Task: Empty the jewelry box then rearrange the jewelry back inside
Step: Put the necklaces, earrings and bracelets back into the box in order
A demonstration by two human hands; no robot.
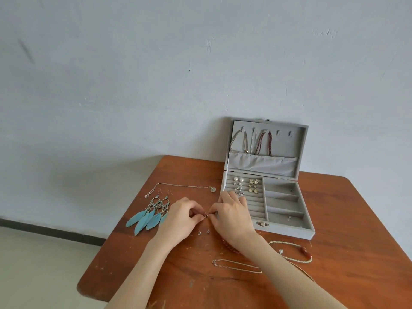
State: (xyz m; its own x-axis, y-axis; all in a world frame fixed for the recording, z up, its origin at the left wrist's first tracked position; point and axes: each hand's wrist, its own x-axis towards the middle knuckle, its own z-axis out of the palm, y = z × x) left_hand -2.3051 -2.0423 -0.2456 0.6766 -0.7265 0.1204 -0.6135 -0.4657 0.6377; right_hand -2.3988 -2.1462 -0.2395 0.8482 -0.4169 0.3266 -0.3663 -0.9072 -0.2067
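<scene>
Both hands meet over the middle of the wooden table [334, 264], just off the jewelry box's [287, 230] left front corner. Left hand [180, 219] has fingers curled, thumb and forefinger pinching one end of a tiny stud earring [206, 216]. Right hand [231, 217] is curled the same way, fingertips pinching the other end. Which part of the stud each hand has is too small to tell. Neither hand is released; both are grasping that one piece, raised a little above the table as far as I can tell.

Two more small studs [203, 231] lie on the table directly below the hands, toward the near edge.

Jewelry box sits toward the table's far right, lid [267, 148] open and upright near the wall. Chains and dark bead strands [264, 142] hang on hooks inside the lid above a fabric pocket. Left ring-roll section holds pearl studs [238, 179] and several other earrings in its far rows; right hand covers part of its left side. Right compartments hold a couple of tiny bits, not identifiable.

Blue feather earrings [148, 216] lie near the left edge, touching or under the left hand's outer side. A thin silver necklace [185, 186] runs beyond them toward the box. Red bead bracelet [229, 246] is partly under the right wrist. A fine chain [236, 265] lies near the front; a cream cord with a red bead [296, 253] is in front of the box.
</scene>
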